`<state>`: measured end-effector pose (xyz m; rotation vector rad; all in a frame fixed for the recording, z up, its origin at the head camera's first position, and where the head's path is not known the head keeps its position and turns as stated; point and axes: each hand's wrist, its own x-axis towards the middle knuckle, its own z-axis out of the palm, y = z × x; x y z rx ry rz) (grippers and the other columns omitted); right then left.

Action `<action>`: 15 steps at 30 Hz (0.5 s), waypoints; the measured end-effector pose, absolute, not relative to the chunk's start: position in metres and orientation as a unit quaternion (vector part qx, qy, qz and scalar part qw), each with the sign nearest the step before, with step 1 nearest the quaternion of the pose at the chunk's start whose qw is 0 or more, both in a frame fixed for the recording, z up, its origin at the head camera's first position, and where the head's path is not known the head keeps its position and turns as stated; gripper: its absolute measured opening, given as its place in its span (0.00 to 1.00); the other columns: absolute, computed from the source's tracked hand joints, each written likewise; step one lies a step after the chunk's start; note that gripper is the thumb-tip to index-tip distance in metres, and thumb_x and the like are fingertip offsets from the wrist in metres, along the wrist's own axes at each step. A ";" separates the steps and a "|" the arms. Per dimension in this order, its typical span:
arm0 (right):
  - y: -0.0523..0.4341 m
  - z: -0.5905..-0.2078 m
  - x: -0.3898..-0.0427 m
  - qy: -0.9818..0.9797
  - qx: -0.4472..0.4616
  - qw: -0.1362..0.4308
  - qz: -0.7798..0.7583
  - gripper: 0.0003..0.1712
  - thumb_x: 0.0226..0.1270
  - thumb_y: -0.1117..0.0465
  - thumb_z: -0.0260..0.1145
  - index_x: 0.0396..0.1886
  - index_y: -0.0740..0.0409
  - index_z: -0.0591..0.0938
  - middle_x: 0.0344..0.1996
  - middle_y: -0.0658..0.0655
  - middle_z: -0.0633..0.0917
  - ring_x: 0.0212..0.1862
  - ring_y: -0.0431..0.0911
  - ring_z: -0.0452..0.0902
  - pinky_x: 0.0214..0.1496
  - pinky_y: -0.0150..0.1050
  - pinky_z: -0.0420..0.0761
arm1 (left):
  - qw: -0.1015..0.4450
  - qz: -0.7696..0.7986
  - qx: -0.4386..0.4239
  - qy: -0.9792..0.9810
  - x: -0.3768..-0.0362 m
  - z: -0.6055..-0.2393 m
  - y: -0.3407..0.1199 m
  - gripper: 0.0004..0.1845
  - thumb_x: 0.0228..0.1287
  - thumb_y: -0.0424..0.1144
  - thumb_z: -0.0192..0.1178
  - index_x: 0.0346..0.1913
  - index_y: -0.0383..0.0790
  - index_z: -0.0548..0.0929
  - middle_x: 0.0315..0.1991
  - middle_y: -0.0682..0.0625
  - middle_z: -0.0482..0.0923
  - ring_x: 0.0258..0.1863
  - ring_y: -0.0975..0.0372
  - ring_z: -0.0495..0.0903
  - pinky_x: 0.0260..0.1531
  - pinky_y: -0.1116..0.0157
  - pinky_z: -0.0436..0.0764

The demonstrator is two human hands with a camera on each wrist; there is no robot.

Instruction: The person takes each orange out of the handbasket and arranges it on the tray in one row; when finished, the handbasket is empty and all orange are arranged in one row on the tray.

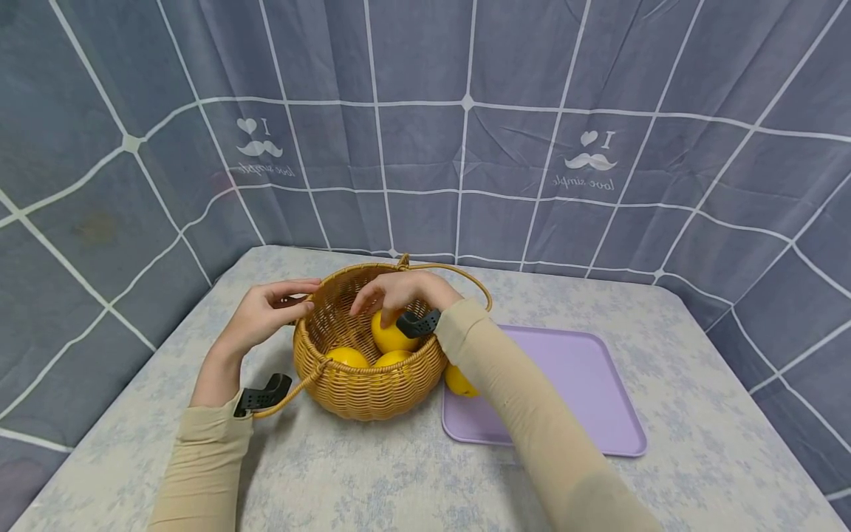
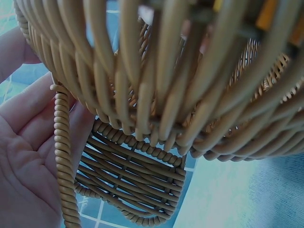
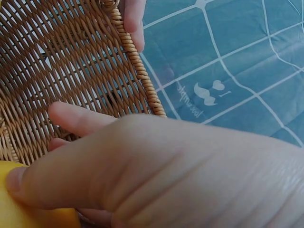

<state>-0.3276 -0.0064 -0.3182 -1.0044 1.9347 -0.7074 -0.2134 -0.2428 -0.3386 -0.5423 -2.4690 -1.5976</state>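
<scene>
Fingers of the right hand are curling down around the top of a lemon inside the basket, thumb and fingertips pinching its upper half; the right wrist view is showing the thumb pressed on yellow skin. Just below these fingers, two more lemons are lying on the basket floor, touching the gripped one. Beyond the wrist, on the side away from the fingers, a fourth lemon is resting on the near corner of the purple tray, just beside the basket wall.

Fingers of the left hand are lying nearly straight and relaxed, their tips touching the outer rim of the basket and bracing it; nothing is being held in them. In the left wrist view the open palm is sitting beside the coiled handle, which is hanging down outside the wall.

Judged from this arrangement, the step in hand appears to be moving lemons between basket and tray, with the grip on one fruit being made or let go; which of the two cannot be told. A lift would call for a firm pinch and a straight rise clear of the rim while the left hand is steadying the basket.
</scene>
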 end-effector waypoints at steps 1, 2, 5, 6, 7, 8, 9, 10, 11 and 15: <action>-0.007 -0.318 -0.328 0.771 -0.398 0.412 -0.278 0.34 0.53 0.83 0.59 0.62 0.63 0.73 0.63 0.55 0.71 0.67 0.54 0.61 0.49 0.35 0.77 | 0.076 -0.533 -0.182 -0.823 -0.213 -0.339 -0.243 0.17 0.63 0.33 0.61 0.54 0.29 0.79 0.58 0.36 0.73 0.42 0.69 0.79 0.35 0.72 0.79; -0.007 -0.318 -0.327 0.773 -0.396 0.413 -0.275 0.34 0.53 0.83 0.58 0.62 0.63 0.73 0.63 0.55 0.71 0.67 0.54 0.61 0.49 0.35 0.77 | 0.077 -0.533 -0.183 -0.823 -0.213 -0.339 -0.243 0.17 0.63 0.33 0.61 0.54 0.29 0.79 0.58 0.36 0.73 0.42 0.69 0.79 0.35 0.72 0.79; -0.007 -0.317 -0.327 0.777 -0.398 0.413 -0.260 0.34 0.54 0.82 0.59 0.63 0.62 0.73 0.64 0.56 0.70 0.67 0.52 0.60 0.49 0.35 0.76 | 0.079 -0.534 -0.185 -0.821 -0.213 -0.339 -0.243 0.17 0.63 0.32 0.60 0.54 0.29 0.79 0.58 0.36 0.73 0.42 0.70 0.79 0.36 0.72 0.79; -0.007 -0.317 -0.327 0.780 -0.403 0.409 -0.250 0.33 0.55 0.81 0.59 0.63 0.61 0.73 0.64 0.56 0.70 0.67 0.51 0.60 0.50 0.34 0.75 | 0.078 -0.536 -0.185 -0.820 -0.213 -0.339 -0.243 0.17 0.63 0.32 0.60 0.54 0.29 0.79 0.58 0.35 0.73 0.42 0.70 0.79 0.36 0.72 0.79; -0.007 -0.316 -0.327 0.782 -0.407 0.405 -0.241 0.33 0.55 0.80 0.60 0.63 0.60 0.73 0.65 0.55 0.69 0.67 0.50 0.60 0.50 0.33 0.75 | 0.078 -0.536 -0.185 -0.820 -0.213 -0.339 -0.243 0.17 0.63 0.32 0.61 0.54 0.28 0.79 0.58 0.35 0.73 0.42 0.70 0.79 0.36 0.72 0.80; -0.007 -0.316 -0.327 0.786 -0.412 0.399 -0.229 0.33 0.55 0.79 0.62 0.63 0.59 0.74 0.65 0.54 0.69 0.66 0.48 0.60 0.51 0.33 0.74 | 0.078 -0.537 -0.185 -0.820 -0.213 -0.339 -0.243 0.17 0.63 0.32 0.61 0.54 0.28 0.79 0.58 0.35 0.73 0.42 0.70 0.79 0.36 0.72 0.80; -0.007 -0.316 -0.327 0.789 -0.419 0.393 -0.219 0.33 0.56 0.77 0.63 0.63 0.58 0.74 0.65 0.53 0.69 0.66 0.47 0.60 0.51 0.32 0.74 | 0.077 -0.538 -0.184 -0.819 -0.214 -0.339 -0.243 0.17 0.63 0.32 0.61 0.54 0.28 0.79 0.58 0.35 0.73 0.42 0.70 0.79 0.36 0.72 0.79; -0.007 -0.315 -0.327 0.791 -0.426 0.386 -0.207 0.32 0.56 0.76 0.64 0.63 0.57 0.74 0.64 0.52 0.69 0.65 0.46 0.61 0.52 0.31 0.73 | 0.076 -0.538 -0.183 -0.819 -0.214 -0.339 -0.243 0.17 0.63 0.32 0.61 0.54 0.28 0.79 0.58 0.35 0.72 0.43 0.70 0.79 0.36 0.72 0.79; -0.007 -0.315 -0.327 0.793 -0.432 0.380 -0.198 0.32 0.56 0.74 0.65 0.63 0.56 0.74 0.64 0.51 0.69 0.64 0.45 0.61 0.52 0.31 0.73 | 0.075 -0.538 -0.182 -0.819 -0.214 -0.339 -0.243 0.17 0.63 0.33 0.61 0.54 0.29 0.79 0.58 0.36 0.72 0.43 0.70 0.79 0.36 0.72 0.79; -0.006 -0.315 -0.328 0.790 -0.442 0.381 -0.188 0.35 0.55 0.71 0.68 0.65 0.56 0.72 0.64 0.50 0.70 0.64 0.44 0.61 0.55 0.30 0.71 | 0.074 -0.538 -0.180 -0.820 -0.214 -0.340 -0.243 0.17 0.63 0.33 0.61 0.54 0.29 0.79 0.58 0.36 0.72 0.43 0.70 0.79 0.36 0.72 0.79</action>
